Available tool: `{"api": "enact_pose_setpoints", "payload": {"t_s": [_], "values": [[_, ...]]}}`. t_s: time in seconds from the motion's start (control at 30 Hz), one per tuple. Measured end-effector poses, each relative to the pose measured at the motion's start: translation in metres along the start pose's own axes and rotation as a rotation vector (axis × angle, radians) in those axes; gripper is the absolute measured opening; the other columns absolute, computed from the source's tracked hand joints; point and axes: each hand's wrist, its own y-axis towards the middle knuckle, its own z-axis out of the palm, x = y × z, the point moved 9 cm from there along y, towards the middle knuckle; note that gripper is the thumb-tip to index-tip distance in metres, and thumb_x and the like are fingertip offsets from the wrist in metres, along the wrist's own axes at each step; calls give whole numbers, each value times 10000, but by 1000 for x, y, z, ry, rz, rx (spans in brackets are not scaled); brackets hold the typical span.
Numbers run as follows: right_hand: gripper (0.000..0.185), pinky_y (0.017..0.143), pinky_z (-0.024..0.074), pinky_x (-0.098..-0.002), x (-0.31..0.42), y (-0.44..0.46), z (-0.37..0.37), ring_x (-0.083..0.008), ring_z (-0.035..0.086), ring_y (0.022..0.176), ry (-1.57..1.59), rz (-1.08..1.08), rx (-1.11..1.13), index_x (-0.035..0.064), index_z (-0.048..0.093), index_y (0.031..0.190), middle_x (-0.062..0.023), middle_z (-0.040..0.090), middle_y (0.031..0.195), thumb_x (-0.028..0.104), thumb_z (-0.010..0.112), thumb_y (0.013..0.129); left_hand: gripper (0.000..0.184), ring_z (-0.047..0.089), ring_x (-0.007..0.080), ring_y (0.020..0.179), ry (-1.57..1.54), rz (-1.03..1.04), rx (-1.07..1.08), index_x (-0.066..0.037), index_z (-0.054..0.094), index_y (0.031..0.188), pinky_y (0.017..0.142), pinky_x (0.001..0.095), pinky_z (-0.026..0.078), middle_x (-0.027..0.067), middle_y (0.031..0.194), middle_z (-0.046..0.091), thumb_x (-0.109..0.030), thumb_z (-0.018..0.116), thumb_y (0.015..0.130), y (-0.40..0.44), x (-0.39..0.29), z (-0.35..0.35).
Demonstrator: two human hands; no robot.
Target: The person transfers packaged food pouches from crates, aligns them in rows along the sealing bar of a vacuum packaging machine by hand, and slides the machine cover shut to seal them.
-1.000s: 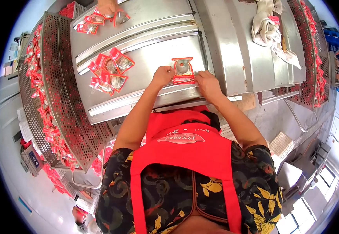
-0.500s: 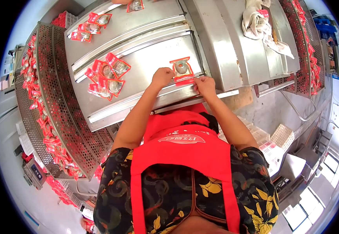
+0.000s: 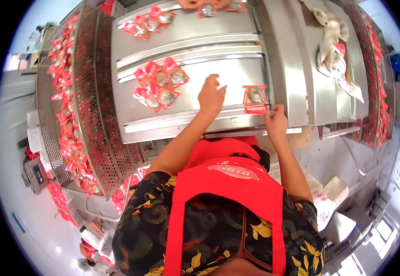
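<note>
A red-edged clear pouch with a roundish dark item inside lies flat at the right end of the near steel work surface, its red end toward me. My right hand pinches the pouch's lower right corner. My left hand hovers over the steel to the left of that pouch, fingers apart and holding nothing. Farther left, a cluster of several similar pouches lies on the same surface, apart from my left hand.
Another person's hand is among pouches at the far edge. More pouches lie on the far surface. A perforated metal rack with many red pouches stands at left. A cloth lies on the metal housing at right.
My left hand has let go of the pouch and moved away to its left, fingers opening. My right hand stays at the pouch's corner. The whole view has shifted.
</note>
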Motion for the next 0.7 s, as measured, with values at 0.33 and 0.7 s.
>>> {"api": "enact_pose_setpoints", "payload": {"t_s": [0.33,0.7], "values": [[201,543,447,-288,85,-8,91,-147,577,572,533,-62,468,7,613,874,-51,627,669,197,675,869,222,639,347,796,99,-47,-217,-38,580,920,668,432,475,159,840,653,-238,655,859,45,81,-120],[183,365,331,-224,105,19,190,-85,494,453,651,371,847,-42,674,888,-125,689,721,125,723,830,188,672,243,723,-400,-204,273,0,628,1035,652,333,542,154,961,669,-56,592,859,-35,123,-42]]}}
